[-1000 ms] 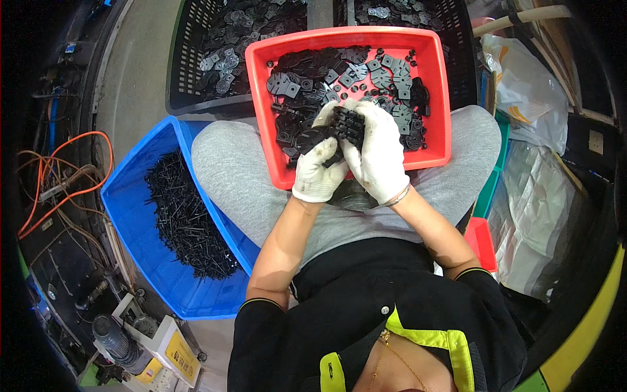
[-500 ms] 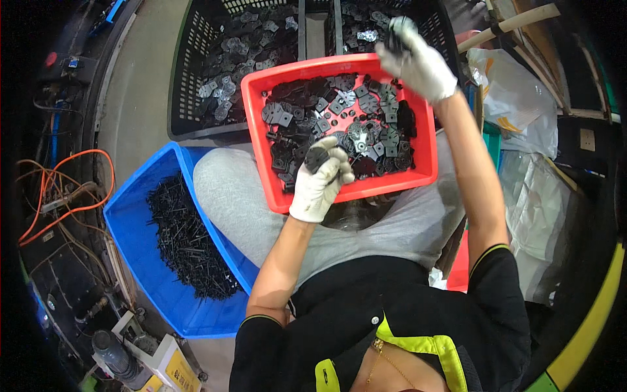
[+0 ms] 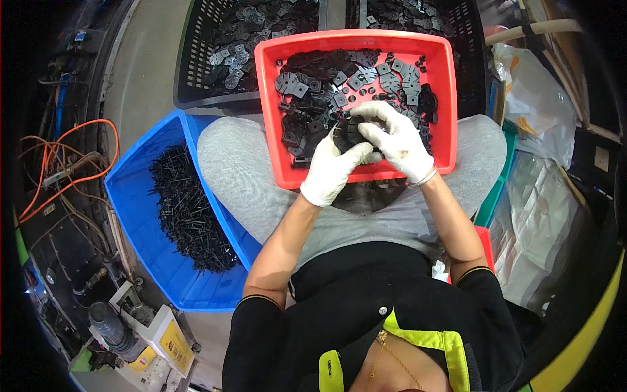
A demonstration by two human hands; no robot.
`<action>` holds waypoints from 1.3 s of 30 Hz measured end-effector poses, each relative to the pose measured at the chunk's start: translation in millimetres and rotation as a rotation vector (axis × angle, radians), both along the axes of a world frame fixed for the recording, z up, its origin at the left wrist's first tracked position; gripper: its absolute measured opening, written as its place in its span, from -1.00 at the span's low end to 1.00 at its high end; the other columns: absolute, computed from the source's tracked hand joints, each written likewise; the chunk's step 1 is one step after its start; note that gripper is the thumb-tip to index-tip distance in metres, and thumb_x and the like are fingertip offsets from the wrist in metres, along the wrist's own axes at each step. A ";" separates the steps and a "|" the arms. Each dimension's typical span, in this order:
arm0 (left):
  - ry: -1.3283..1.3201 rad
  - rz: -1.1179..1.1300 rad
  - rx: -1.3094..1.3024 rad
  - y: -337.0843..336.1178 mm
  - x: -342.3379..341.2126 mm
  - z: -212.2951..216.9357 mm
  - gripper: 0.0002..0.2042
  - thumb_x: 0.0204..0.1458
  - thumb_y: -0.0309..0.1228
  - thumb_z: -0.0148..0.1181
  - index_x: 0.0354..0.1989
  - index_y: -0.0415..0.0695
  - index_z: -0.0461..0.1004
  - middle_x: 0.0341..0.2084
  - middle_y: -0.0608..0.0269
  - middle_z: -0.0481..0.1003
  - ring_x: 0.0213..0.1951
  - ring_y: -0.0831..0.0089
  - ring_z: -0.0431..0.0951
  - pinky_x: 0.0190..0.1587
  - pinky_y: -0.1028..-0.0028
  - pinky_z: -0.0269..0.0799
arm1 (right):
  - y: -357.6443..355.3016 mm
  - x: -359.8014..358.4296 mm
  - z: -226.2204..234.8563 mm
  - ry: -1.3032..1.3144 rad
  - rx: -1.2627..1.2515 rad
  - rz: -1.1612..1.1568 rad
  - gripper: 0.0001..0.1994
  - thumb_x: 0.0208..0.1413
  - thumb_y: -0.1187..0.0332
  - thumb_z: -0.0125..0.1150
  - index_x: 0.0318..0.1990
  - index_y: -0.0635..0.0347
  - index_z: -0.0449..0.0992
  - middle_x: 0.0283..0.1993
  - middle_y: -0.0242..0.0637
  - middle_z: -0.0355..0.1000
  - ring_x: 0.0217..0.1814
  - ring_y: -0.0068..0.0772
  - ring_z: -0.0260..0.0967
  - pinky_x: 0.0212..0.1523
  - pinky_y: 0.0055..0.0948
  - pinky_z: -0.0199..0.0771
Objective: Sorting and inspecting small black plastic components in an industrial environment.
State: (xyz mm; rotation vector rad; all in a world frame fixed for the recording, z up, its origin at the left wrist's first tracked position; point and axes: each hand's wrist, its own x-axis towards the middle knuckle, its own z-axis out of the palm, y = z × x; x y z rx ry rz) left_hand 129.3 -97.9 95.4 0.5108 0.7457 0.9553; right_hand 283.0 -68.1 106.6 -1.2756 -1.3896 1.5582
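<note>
Head view: one black moulded part [image 3: 347, 136], probably plastic, held above the near half of a red tray, between two gloved hands; its outline is largely covered by fingers, so whether it is a single piece or several stacked cannot be told.

Left hand [image 3: 332, 167], white knit glove: closed around the part from the lower left, thumb reaching toward the right.

Right hand [image 3: 401, 142], white glove: fingers bent over the part from the right, thumb and forefinger gripping its upper side.

Red tray [image 3: 447, 124], rectangular, slightly tilted, resting across the person's lap: contains flat dark-grey plates [image 3: 390, 81], some with square ends and round holes, and small black rings [image 3: 353, 98], scattered on its bare middle.

Grey trousers [image 3: 228, 163]: knees spread on either side of the tray.

Blue bin [image 3: 140, 242], left of the left knee: heap of thin black pins [image 3: 189, 215].

Black crate [image 3: 196, 68], slotted walls, beyond the tray: more flat plates.

Clear plastic bag [image 3: 539, 98], right side, near a pale pole [image 3: 535, 29].

Orange cable [image 3: 108, 124], looped, far left.

Grey motor [image 3: 111, 326], cylindrical, lower left.
</note>
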 end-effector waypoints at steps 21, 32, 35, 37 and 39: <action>-0.107 0.588 -0.065 115.9 -50.2 26.3 -0.45 0.18 -0.22 0.00 0.20 -0.35 0.03 0.20 -0.25 0.08 0.23 -0.11 0.15 0.19 -0.02 0.25 | 11.0 22.1 -45.4 -0.662 0.536 -0.005 -0.77 -0.01 0.34 0.19 -0.17 0.13 0.47 -0.26 -0.17 0.44 -0.19 -0.10 0.37 -0.15 -0.20 0.38; -0.066 0.414 -0.154 -5.2 -21.6 -21.7 -0.59 0.15 -0.23 0.07 0.05 -0.25 0.26 -0.04 -0.06 0.36 -0.02 0.08 0.43 0.02 0.15 0.39 | 15.8 -0.8 -35.7 -0.650 0.555 0.196 -0.76 -0.06 0.32 0.27 -0.24 0.13 0.41 -0.26 -0.16 0.37 -0.24 -0.07 0.39 -0.24 -0.21 0.42; -0.149 0.195 -0.314 -10.2 -20.5 -4.0 -0.37 0.16 -0.04 0.01 0.19 -0.31 0.08 0.09 -0.17 0.24 0.07 0.00 0.36 0.09 0.11 0.35 | -7.3 -4.0 -9.7 -0.534 0.600 -0.042 -0.82 -0.03 0.35 0.24 -0.26 0.12 0.44 -0.27 -0.15 0.38 -0.25 -0.07 0.40 -0.23 -0.21 0.43; -0.277 0.105 -0.505 -5.2 -13.5 15.1 -0.37 0.20 -0.02 -0.10 0.27 -0.24 -0.01 0.07 -0.11 0.27 0.02 0.02 0.41 -0.01 0.11 0.44 | -22.8 -6.2 -0.4 -0.645 0.727 0.135 -0.70 -0.09 0.33 0.26 -0.15 0.12 0.47 -0.16 -0.19 0.43 -0.09 -0.07 0.41 -0.09 -0.23 0.43; -0.155 0.012 -0.348 -9.0 -18.9 -2.3 -0.46 0.23 -0.10 -0.11 0.25 -0.20 0.06 0.01 -0.05 0.34 -0.01 0.06 0.44 -0.04 0.12 0.47 | -33.2 -11.4 4.8 -0.497 0.831 0.213 -0.62 -0.17 0.30 0.29 -0.12 0.14 0.47 -0.14 -0.21 0.44 -0.04 -0.08 0.40 -0.03 -0.23 0.41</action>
